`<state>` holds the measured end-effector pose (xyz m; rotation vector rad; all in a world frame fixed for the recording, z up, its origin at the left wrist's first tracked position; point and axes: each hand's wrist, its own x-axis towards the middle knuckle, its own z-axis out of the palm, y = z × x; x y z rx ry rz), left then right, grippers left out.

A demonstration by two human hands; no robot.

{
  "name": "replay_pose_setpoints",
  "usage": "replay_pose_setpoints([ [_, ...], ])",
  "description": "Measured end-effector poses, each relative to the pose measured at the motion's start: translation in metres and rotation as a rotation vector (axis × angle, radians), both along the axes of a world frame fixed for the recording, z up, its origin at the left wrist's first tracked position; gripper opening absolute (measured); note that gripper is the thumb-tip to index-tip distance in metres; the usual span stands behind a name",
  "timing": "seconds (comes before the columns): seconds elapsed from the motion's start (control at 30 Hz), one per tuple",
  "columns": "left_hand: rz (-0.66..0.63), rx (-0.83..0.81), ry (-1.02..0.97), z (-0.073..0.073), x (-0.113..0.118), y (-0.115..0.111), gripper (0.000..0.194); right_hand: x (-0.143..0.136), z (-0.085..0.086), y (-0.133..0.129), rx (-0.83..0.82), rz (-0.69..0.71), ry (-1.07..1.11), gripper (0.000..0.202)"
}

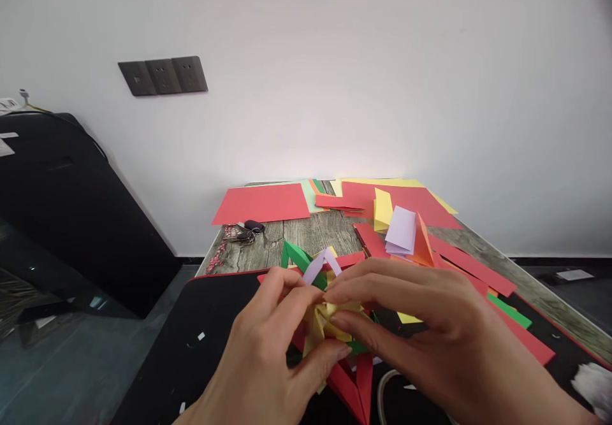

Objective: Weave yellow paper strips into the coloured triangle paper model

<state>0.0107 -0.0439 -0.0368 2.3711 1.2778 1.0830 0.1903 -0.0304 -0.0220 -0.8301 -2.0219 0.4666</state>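
Note:
Both hands meet over a small folded yellow paper piece [313,337], low in the middle of the head view. My left hand [268,342] pinches it from the left between thumb and fingers. From the right, my right hand [415,323] closes thumb and fingertips on its upper part. Around and under the fingers lie more folded pieces: a green one [296,256], a lilac one [322,264] and a red one [352,390]. Whether these are joined to the yellow piece cannot be made out, since my fingers cover the middle.
Red paper sheets [262,203] lie at the back of the wood-patterned table [306,234]. Folded lilac paper [401,229] and yellow paper [382,208] stand at the right. Keys [245,238] lie at the left. White scraps dot the black mat [191,310]. A crumpled white tissue [593,383] is far right.

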Motion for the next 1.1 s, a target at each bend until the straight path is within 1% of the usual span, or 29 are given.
replay_pose_setpoints([
  [0.17,0.011,-0.016,-0.016,0.0,0.001,-0.001,0.018,-0.003,-0.003,0.001,-0.038,0.031,0.005,0.019],
  [0.37,0.007,0.009,-0.037,-0.004,0.0,-0.001,0.026,-0.004,0.0,0.0,-0.045,0.008,0.05,0.016],
  [0.47,0.009,0.016,-0.037,-0.004,-0.001,0.0,0.029,-0.001,0.001,0.0,-0.053,0.003,0.095,0.017],
  [0.53,0.009,0.015,-0.027,-0.003,-0.001,0.0,0.029,0.001,0.003,0.001,-0.061,-0.029,0.102,0.014],
  [0.67,0.017,0.018,0.001,-0.002,-0.003,-0.001,0.026,0.007,0.007,0.003,-0.042,-0.122,0.068,0.003],
  [0.77,0.031,0.027,0.003,-0.002,-0.003,-0.002,0.028,0.012,0.008,0.004,-0.04,-0.159,0.099,0.006],
  [0.87,0.037,0.028,0.001,-0.002,-0.002,-0.002,0.03,0.017,0.008,0.004,-0.052,-0.187,0.103,0.004],
  [1.1,0.041,0.058,0.002,-0.002,0.002,0.0,0.028,0.029,0.01,0.002,0.028,-0.287,0.049,0.003],
])
